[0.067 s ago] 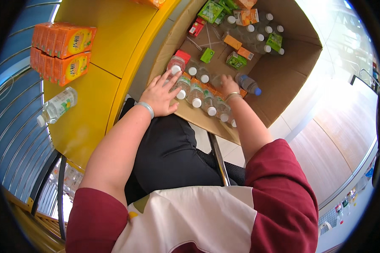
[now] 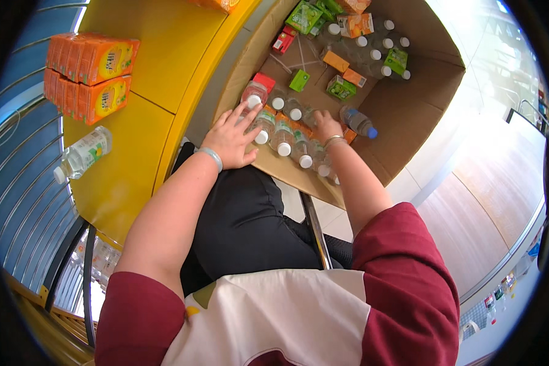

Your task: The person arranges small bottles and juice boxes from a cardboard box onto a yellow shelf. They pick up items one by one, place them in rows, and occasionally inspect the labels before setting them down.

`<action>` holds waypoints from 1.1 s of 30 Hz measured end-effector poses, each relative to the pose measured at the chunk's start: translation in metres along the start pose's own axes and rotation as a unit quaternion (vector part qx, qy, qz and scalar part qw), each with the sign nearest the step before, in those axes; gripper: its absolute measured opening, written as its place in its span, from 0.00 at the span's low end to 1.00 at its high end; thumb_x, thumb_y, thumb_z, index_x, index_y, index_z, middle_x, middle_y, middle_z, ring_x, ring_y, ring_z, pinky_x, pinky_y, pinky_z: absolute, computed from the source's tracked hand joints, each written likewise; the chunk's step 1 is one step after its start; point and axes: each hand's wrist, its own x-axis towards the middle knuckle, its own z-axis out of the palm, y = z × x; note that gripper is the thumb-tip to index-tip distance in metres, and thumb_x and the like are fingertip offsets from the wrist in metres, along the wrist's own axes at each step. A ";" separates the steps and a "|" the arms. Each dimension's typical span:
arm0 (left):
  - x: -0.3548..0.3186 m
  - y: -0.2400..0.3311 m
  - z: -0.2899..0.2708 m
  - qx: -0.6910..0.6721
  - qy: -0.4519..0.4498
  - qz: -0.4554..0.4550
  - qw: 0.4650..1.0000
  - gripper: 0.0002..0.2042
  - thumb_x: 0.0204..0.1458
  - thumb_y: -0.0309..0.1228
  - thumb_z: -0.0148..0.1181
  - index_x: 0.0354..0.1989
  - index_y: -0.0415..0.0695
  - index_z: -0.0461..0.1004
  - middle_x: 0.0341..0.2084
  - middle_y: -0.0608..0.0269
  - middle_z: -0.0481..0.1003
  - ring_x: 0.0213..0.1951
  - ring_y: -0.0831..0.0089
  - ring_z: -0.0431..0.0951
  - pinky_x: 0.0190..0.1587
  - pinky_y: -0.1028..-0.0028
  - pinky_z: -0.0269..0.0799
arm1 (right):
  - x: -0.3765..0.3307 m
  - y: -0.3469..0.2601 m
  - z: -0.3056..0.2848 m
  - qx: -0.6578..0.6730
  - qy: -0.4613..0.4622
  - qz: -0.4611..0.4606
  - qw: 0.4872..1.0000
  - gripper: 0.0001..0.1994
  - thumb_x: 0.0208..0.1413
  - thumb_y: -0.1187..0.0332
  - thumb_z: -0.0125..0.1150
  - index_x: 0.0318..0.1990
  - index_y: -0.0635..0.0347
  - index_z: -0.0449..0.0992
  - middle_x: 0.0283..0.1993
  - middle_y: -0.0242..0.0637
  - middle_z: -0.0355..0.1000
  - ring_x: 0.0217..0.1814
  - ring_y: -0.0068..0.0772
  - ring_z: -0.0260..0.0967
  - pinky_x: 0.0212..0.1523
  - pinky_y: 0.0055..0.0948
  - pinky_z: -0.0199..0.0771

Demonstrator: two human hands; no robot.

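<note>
left hand (image 2: 233, 137) on bottles (image 2: 283, 137), cardboard box (image 2: 409, 116)

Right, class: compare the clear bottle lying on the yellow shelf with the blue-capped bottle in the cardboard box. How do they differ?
The bottle on the yellow shelf has a white cap; the blue-capped bottle has a blue one. The shelf bottle lies alone, far from either hand; the blue-capped bottle lies just beside the right hand. The shelf bottle rests on bare yellow board, the other on the floor of the cardboard box among cartons. Both are clear plastic and lie on their sides.
</note>
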 end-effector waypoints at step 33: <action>0.000 0.000 -0.002 -0.016 0.004 -0.002 1.000 0.23 0.36 0.43 0.55 0.43 0.48 0.72 0.60 0.59 0.51 0.59 0.58 0.51 0.55 0.61 0.53 | 0.188 0.015 -0.128 -0.083 0.016 0.113 0.990 0.22 0.53 0.69 0.49 0.56 0.38 0.60 0.66 0.39 0.37 0.63 0.50 0.46 0.52 0.45 0.66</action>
